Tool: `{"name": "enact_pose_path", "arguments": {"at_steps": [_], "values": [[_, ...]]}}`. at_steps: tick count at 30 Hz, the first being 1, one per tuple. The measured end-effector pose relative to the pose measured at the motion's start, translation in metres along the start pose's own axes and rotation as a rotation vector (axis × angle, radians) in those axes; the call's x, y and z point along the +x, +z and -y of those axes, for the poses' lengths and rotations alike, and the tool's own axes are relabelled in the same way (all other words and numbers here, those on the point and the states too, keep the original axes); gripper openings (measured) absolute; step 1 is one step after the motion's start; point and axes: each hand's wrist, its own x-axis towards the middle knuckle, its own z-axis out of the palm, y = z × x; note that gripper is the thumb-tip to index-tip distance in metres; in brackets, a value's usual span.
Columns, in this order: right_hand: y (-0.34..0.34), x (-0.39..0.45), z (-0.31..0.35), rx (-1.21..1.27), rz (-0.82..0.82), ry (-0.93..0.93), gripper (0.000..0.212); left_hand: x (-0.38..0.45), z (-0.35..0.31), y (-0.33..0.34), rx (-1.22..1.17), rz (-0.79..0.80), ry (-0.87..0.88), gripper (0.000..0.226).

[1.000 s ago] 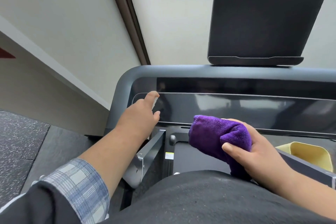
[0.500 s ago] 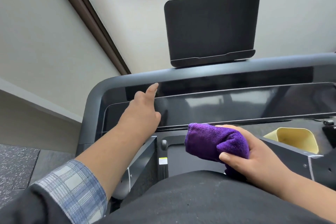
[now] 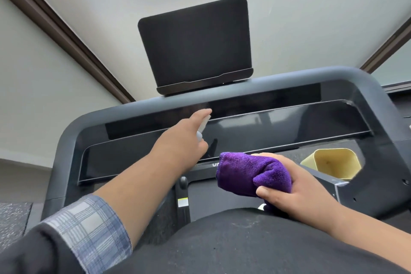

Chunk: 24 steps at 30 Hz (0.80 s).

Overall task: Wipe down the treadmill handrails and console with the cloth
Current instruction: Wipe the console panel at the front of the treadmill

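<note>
Purple plush cloth (image 3: 249, 173) (bunched), right-hand grip

Left hand (image 3: 182, 140) outstretched, right hand (image 3: 298, 187) clenched

Soft even daylight; console (image 3: 266, 127) glare; wide-angle edge warp

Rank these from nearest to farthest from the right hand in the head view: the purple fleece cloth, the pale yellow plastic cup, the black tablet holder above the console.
1. The purple fleece cloth: bunched in the right hand itself.
2. The pale yellow plastic cup: just to the hand's right, set in the console's side pocket.
3. The black tablet holder: up above the grey console rail, farthest away.
</note>
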Motion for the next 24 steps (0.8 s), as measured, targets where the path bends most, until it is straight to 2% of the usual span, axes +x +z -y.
{"name": "enact_pose_path", "arguments": {"at_steps": [6,13,19,24], "values": [[-0.038,-0.005,-0.004,-0.003,-0.010,-0.046,0.052,0.025,-0.031,0.026,0.163,0.093,-0.025,0.062],[-0.077,-0.008,-0.020,-0.001,0.008,-0.058,0.053,0.034,-0.052,0.037,0.162,0.058,-0.043,0.066],[-0.109,-0.021,-0.026,0.024,0.003,-0.066,0.055,0.048,-0.113,0.043,0.238,0.034,0.158,0.066],[-0.134,-0.034,-0.033,0.029,-0.011,-0.068,0.053,0.078,-0.177,0.064,0.256,0.120,0.318,0.062]]}}
